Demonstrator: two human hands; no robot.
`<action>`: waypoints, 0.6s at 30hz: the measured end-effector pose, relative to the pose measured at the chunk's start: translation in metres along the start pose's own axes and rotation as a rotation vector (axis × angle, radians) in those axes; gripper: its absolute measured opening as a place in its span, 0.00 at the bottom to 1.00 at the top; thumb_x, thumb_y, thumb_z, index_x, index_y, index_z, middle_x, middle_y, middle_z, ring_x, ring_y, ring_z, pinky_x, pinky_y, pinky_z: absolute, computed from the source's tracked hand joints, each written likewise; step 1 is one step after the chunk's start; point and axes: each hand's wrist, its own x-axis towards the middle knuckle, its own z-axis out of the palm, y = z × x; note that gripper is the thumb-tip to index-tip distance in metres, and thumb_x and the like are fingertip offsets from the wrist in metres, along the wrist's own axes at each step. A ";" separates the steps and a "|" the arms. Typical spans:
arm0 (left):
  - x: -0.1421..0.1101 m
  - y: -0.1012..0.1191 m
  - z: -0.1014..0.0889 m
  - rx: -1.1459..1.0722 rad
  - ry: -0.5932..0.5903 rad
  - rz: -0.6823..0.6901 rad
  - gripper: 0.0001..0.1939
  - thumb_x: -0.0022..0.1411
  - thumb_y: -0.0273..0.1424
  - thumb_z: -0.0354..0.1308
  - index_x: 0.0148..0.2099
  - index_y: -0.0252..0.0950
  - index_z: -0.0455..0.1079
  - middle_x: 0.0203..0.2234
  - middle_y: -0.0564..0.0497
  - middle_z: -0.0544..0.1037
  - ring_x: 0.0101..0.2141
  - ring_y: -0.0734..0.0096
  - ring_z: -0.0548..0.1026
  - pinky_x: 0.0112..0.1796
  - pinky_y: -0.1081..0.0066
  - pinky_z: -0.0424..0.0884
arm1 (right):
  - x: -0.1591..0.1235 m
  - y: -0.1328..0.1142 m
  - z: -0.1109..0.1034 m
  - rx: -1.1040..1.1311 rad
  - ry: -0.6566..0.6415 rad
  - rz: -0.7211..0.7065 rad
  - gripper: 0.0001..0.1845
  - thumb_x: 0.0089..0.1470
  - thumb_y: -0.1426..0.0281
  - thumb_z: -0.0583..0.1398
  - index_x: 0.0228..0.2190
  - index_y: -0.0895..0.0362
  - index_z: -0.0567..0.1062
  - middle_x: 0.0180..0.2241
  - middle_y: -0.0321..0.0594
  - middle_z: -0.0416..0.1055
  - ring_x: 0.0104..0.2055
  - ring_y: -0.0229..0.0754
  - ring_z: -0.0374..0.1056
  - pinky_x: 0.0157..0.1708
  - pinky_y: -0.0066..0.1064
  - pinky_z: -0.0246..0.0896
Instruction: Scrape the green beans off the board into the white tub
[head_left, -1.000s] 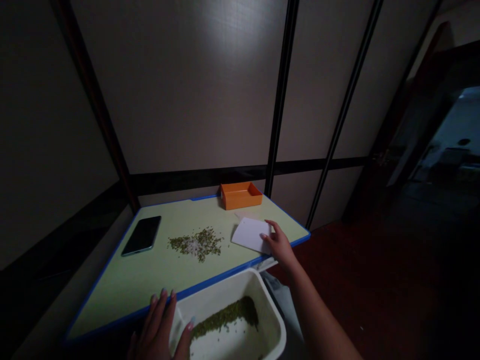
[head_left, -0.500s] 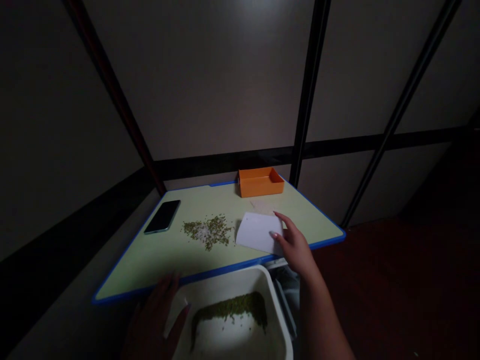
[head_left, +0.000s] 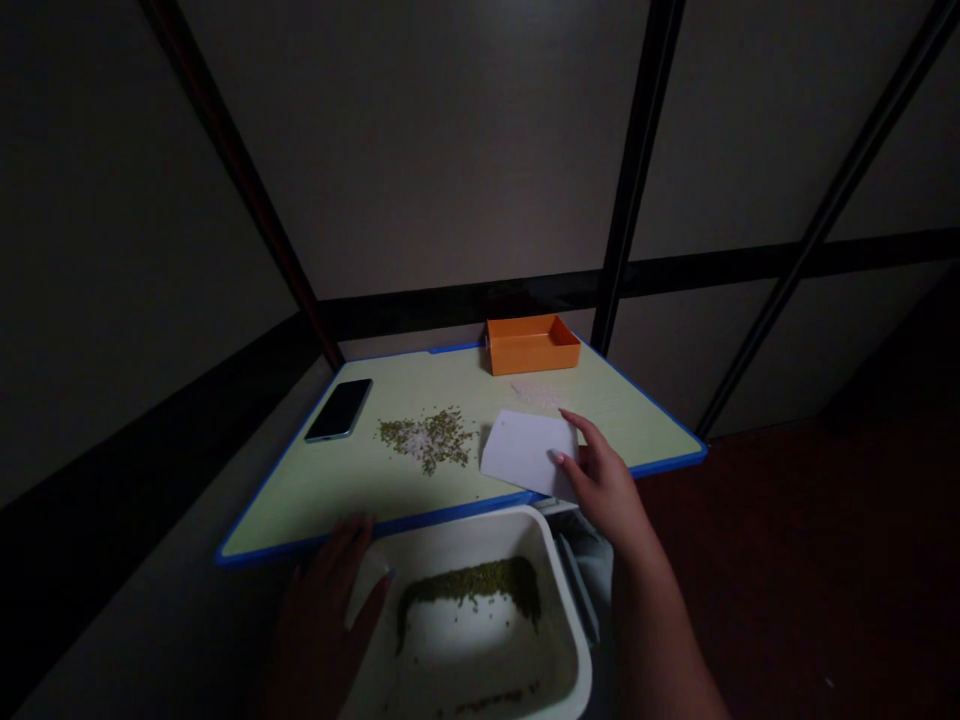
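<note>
My right hand (head_left: 606,492) pinches the right edge of a white card (head_left: 525,452), thumb on its near face. The card is tilted over the table's front right part, close to the tub. My left hand (head_left: 326,600), in shadow, grips the left rim of a white plastic tub (head_left: 561,585), thumb to the inside. Inside the tub, small green grains (head_left: 484,580) lie banked along the far side, with some scattered on the bottom. Left of the card, a loose heap of green grains mixed with white ones (head_left: 439,440) is spread on the table.
The pale green table (head_left: 300,515) has a blue edge. A small patch of white grains (head_left: 535,392) lies behind the card, before an orange open box (head_left: 532,357). A phone (head_left: 341,410) lies at the left. Panelled walls (head_left: 465,180) rise behind.
My view has tilted down and turned slightly left, so everything sits higher and further right. More of the white patch shows behind the card. Both hands keep their holds.
</note>
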 end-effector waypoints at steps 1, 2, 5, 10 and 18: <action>0.000 0.000 0.000 0.003 0.001 -0.001 0.32 0.64 0.53 0.46 0.63 0.43 0.67 0.63 0.44 0.70 0.63 0.54 0.67 0.61 0.46 0.64 | 0.000 0.000 0.001 -0.030 0.009 0.005 0.32 0.56 0.61 0.58 0.61 0.56 0.66 0.31 0.41 0.75 0.27 0.42 0.67 0.27 0.30 0.60; -0.001 0.000 0.000 0.005 0.002 0.000 0.32 0.64 0.52 0.46 0.63 0.43 0.67 0.63 0.44 0.70 0.63 0.54 0.67 0.61 0.46 0.63 | 0.001 0.001 0.002 -0.060 0.027 0.013 0.32 0.56 0.61 0.58 0.61 0.56 0.66 0.31 0.41 0.75 0.27 0.43 0.67 0.26 0.30 0.60; -0.003 -0.001 0.001 0.009 -0.009 0.004 0.31 0.65 0.50 0.45 0.64 0.45 0.65 0.63 0.45 0.69 0.63 0.55 0.66 0.62 0.45 0.62 | 0.002 0.005 0.003 -0.131 0.114 0.025 0.32 0.57 0.61 0.57 0.61 0.56 0.65 0.31 0.41 0.75 0.28 0.44 0.68 0.27 0.30 0.60; -0.005 -0.003 0.005 -0.005 -0.012 0.005 0.31 0.65 0.50 0.44 0.66 0.47 0.62 0.65 0.47 0.67 0.64 0.54 0.65 0.62 0.43 0.61 | 0.002 0.009 0.004 -0.101 0.179 0.014 0.31 0.58 0.61 0.57 0.61 0.56 0.64 0.35 0.44 0.76 0.32 0.46 0.71 0.30 0.31 0.63; -0.007 -0.002 0.007 -0.034 -0.007 0.023 0.31 0.66 0.50 0.44 0.67 0.49 0.60 0.66 0.49 0.66 0.65 0.56 0.64 0.63 0.45 0.60 | -0.001 0.004 0.011 -0.061 0.069 -0.033 0.31 0.59 0.60 0.58 0.62 0.55 0.63 0.36 0.44 0.76 0.32 0.46 0.71 0.31 0.32 0.65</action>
